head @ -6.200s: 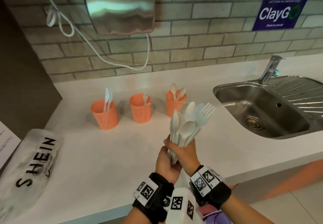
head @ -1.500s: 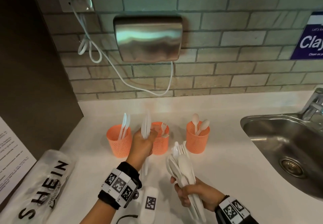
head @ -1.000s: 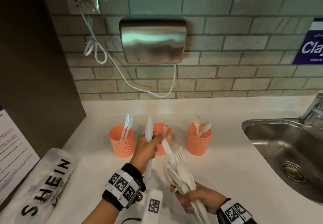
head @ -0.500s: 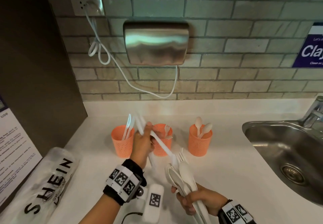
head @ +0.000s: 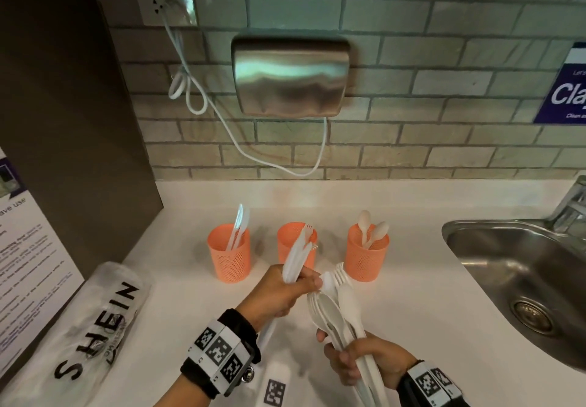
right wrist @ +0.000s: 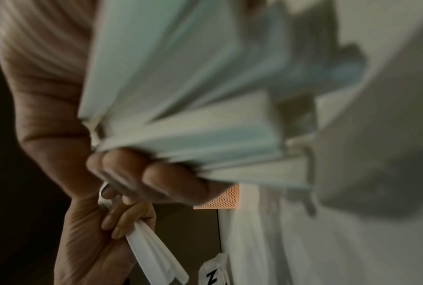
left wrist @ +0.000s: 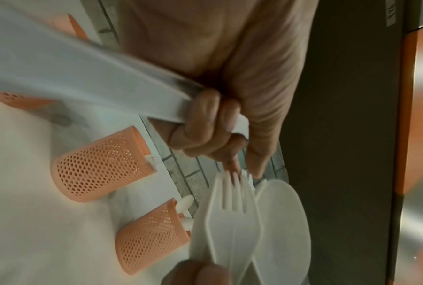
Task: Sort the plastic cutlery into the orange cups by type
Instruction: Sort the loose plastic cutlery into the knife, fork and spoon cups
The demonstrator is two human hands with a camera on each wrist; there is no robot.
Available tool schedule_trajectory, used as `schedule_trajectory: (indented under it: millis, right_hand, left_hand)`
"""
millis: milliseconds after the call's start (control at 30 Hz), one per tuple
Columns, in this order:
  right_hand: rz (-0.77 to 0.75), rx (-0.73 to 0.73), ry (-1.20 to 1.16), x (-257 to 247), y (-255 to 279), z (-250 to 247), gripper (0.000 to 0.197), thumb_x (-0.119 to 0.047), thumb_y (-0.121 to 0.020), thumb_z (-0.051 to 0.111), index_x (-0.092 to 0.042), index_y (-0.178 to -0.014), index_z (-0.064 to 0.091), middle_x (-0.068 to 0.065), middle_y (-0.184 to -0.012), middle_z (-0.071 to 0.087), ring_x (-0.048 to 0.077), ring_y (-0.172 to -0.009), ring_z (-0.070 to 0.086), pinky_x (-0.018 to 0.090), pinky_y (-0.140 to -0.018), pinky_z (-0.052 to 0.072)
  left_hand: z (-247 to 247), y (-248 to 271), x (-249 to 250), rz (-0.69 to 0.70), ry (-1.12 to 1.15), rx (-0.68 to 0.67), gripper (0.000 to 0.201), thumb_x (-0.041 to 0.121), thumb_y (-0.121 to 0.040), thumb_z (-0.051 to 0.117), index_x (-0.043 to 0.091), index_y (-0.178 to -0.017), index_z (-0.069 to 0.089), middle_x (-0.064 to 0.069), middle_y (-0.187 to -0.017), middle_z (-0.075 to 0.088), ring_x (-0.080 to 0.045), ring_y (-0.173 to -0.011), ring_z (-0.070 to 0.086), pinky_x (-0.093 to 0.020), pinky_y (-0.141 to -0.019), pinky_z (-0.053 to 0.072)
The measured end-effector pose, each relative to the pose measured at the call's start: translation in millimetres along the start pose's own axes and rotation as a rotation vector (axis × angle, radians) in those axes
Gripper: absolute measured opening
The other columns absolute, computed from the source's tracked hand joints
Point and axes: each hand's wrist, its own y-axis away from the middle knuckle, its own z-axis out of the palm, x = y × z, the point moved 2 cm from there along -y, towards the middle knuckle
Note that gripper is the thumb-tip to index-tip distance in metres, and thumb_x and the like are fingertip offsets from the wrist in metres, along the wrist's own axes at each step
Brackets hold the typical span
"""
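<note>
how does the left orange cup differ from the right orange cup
The left orange cup holds long, slim knives that lean right; the right orange cup holds two spoons with rounded bowls up. The left cup stands nearer the dark panel, the right cup nearer the sink. Both are upright perforated cups on the white counter.

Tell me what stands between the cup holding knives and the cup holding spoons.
In the head view, the forks' cup stands between the knives' cup and the spoons' cup; white cutlery in the left hand partly covers it.
</note>
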Motion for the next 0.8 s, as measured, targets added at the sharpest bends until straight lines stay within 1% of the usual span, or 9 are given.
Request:
schedule_trajectory:
  millis: [133, 233, 300, 367, 433, 533, 633, 733, 800]
  right_hand:
    - [0.012, -0.029, -0.02, 2.7, 1.9, 3.6, 0.038, -0.007, -0.069, 0.052, -0.011, -0.106, 0.047, -0.005, -0.059, 0.046, 0.007, -0.047, 0.043, 0.019, -0.05, 0.038]
    - [0.016, -0.038, -0.034, 4.7, 3.2, 5.3, 0.037, -0.007, -0.069, 0.051, -0.011, -0.106, 0.047, -0.005, -0.059, 0.045, 0.007, -0.048, 0.043, 0.018, -0.05, 0.039]
    - [0.014, -0.027, -0.02, 5.5, 3.8, 6.1, 0.037, -0.008, -0.069, 0.052, -0.01, -0.106, 0.048, -0.004, -0.059, 0.045, 0.007, -0.047, 0.043, 0.018, -0.05, 0.039]
    - [0.011, -0.023, -0.006, 6.5, 4.3, 6.8, 0.036, -0.008, -0.069, 0.052, -0.011, -0.105, 0.049, -0.004, -0.059, 0.044, 0.007, -0.047, 0.042, 0.018, -0.05, 0.037]
    - [0.007, -0.023, 0.003, 6.8, 4.5, 7.9, 0.036, -0.008, -0.07, 0.052, -0.011, -0.106, 0.048, -0.004, -0.059, 0.044, 0.007, -0.047, 0.042, 0.019, -0.049, 0.037]
    - [0.006, -0.024, 0.022, 6.2, 3.7, 9.9, 0.036, -0.008, -0.07, 0.052, -0.01, -0.105, 0.048, -0.005, -0.059, 0.045, 0.007, -0.047, 0.042, 0.019, -0.049, 0.036]
    - [0.006, -0.038, 0.026, 5.6, 2.3, 12.4, 0.035, -0.007, -0.071, 0.052, -0.011, -0.105, 0.048, -0.006, -0.059, 0.046, 0.006, -0.047, 0.042, 0.018, -0.049, 0.036]
    - [0.011, -0.039, 0.029, 5.8, 0.7, 14.2, 0.035, -0.007, -0.071, 0.052, -0.011, -0.105, 0.048, -0.006, -0.059, 0.047, 0.006, -0.047, 0.043, 0.018, -0.049, 0.037]
    - [0.011, -0.043, 0.025, 6.0, 0.0, 14.9, 0.035, -0.007, -0.071, 0.052, -0.01, -0.106, 0.048, -0.005, -0.059, 0.046, 0.006, -0.047, 0.043, 0.017, -0.049, 0.037]
  left_hand:
    - [2.3, 0.9, 0.3, -0.009, -0.029, -0.018, 0.019, 0.013, -0.083, 0.067, 0.015, -0.065, 0.061, 0.005, -0.044, 0.04, -0.005, -0.034, 0.026, -0.017, -0.036, 0.02]
    - [1.6, 2.2, 5.0, 0.007, -0.037, 0.034, 0.021, 0.011, -0.087, 0.061, 0.013, -0.067, 0.055, 0.01, -0.038, 0.043, -0.003, -0.032, 0.028, -0.016, -0.036, 0.023]
    - [-1.1, 0.8, 7.8, 0.03, 0.01, 0.112, 0.019, 0.01, -0.089, 0.056, 0.011, -0.071, 0.051, 0.01, -0.034, 0.043, -0.002, -0.032, 0.028, -0.015, -0.035, 0.024]
    - [-3.7, 0.2, 9.6, 0.052, 0.065, 0.153, 0.014, 0.012, -0.091, 0.053, 0.009, -0.078, 0.051, 0.009, -0.034, 0.045, -0.002, -0.031, 0.03, -0.014, -0.034, 0.023]
    - [-4.3, 1.2, 8.5, 0.05, 0.079, 0.14, 0.013, 0.017, -0.092, 0.053, 0.009, -0.082, 0.052, 0.007, -0.035, 0.045, -0.003, -0.032, 0.032, -0.015, -0.036, 0.023]
    - [-0.4, 4.3, 2.8, 0.032, 0.046, 0.067, 0.018, 0.024, -0.088, 0.06, 0.009, -0.081, 0.052, 0.003, -0.042, 0.039, -0.005, -0.034, 0.032, -0.016, -0.036, 0.023]
    - [4.7, 5.6, -2.3, 0.032, 0.056, 0.012, 0.02, 0.02, -0.083, 0.067, 0.006, -0.082, 0.052, 0.007, -0.042, 0.039, -0.004, -0.034, 0.031, -0.015, -0.035, 0.023]
    - [4.2, 5.6, -4.2, 0.045, 0.072, 0.031, 0.021, 0.018, -0.081, 0.069, 0.005, -0.079, 0.053, 0.004, -0.045, 0.04, -0.005, -0.034, 0.031, -0.015, -0.035, 0.025]
    - [1.3, 4.5, -4.5, 0.063, 0.086, 0.074, 0.023, 0.02, -0.083, 0.067, 0.009, -0.072, 0.05, 0.003, -0.047, 0.039, -0.006, -0.037, 0.032, -0.015, -0.035, 0.025]
